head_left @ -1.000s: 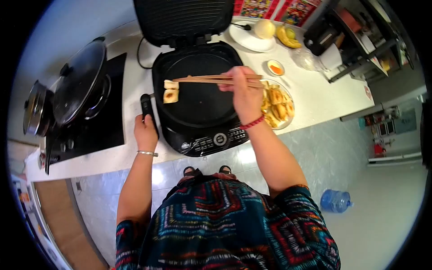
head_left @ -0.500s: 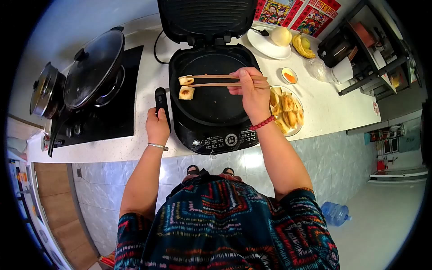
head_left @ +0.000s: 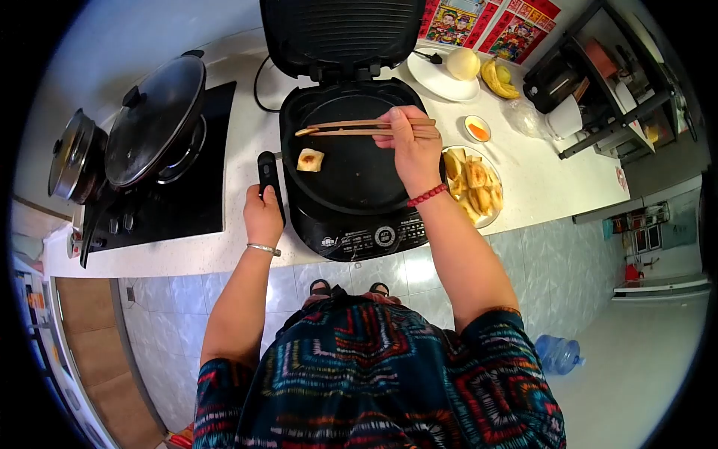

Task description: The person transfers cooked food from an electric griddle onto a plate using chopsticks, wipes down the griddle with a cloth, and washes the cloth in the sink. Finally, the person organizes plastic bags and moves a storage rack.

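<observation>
My right hand point(head_left: 413, 138) is closed around a pair of wooden chopsticks point(head_left: 348, 129) above the round black pan of an electric griddle point(head_left: 366, 176). At their tips is a browned dough piece point(head_left: 304, 132), seen as a thin sliver. Below it, a second dough piece point(head_left: 310, 159) with a browned spot lies on the left part of the pan. My left hand point(head_left: 264, 215) grips the black side handle point(head_left: 268, 170) at the griddle's left. Just right of my right wrist, several golden fried pieces fill a plate point(head_left: 493, 215).
The griddle's ribbed lid point(head_left: 344, 34) stands raised at the back. On the left, a lidded wok point(head_left: 153, 123) and a pot point(head_left: 75, 157) occupy the black stove. A small bowl point(head_left: 477, 128), a white plate point(head_left: 441, 84), bananas point(head_left: 497, 81) and a black rack point(head_left: 598, 112) are at right.
The upper dough piece has moved slightly left and turned, now showing a thin edge between the chopsticks, whose tips are closer together. My left hand stays on the handle.
</observation>
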Demonstrator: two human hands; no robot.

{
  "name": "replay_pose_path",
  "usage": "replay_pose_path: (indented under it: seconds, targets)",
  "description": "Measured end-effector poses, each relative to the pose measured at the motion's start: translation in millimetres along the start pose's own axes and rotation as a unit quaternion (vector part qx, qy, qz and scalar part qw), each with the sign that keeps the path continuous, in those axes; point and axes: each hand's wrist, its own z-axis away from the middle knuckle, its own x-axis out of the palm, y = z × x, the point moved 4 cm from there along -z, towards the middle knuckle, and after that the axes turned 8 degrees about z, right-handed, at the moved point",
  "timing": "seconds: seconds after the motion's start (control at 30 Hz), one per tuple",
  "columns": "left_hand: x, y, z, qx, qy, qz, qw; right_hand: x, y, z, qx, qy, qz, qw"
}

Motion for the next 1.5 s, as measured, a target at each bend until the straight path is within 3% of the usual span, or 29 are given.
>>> replay_pose_path:
  seconds: [0.27,0.4,0.47,0.53,0.77,1.13,1.5]
  targets:
    - [3,-27,-11,0.035,-0.004,-0.028,0.999,-28,-21,21,-0.026,0.02,-0.068,0.997]
    - [2,-22,-9,0.015,0.0,-0.017,1.0,-82,-36,50,-0.062,0.078,-0.099,0.99]
    - [2,-20,-8,0.046,0.016,-0.026,0.998,-120,-43,69,-0.08,0.128,-0.091,0.984]
    - [2,-28,-10,0.019,0.012,-0.03,0.999,-160,-49,89,-0.112,0.172,-0.055,0.977]
    - [1,-21,-9,0.056,0.006,-0.056,0.997,-245,-30,144,-0.051,0.293,0.038,0.954]
    - [-1,-31,-14,-0.004,-0.025,-0.045,0.999,-248,-9,151,-0.04,0.329,0.085,0.94]
    - [-1,-27,-13,0.032,-0.011,-0.066,0.997,-239,-17,147,-0.027,0.288,0.109,0.951]
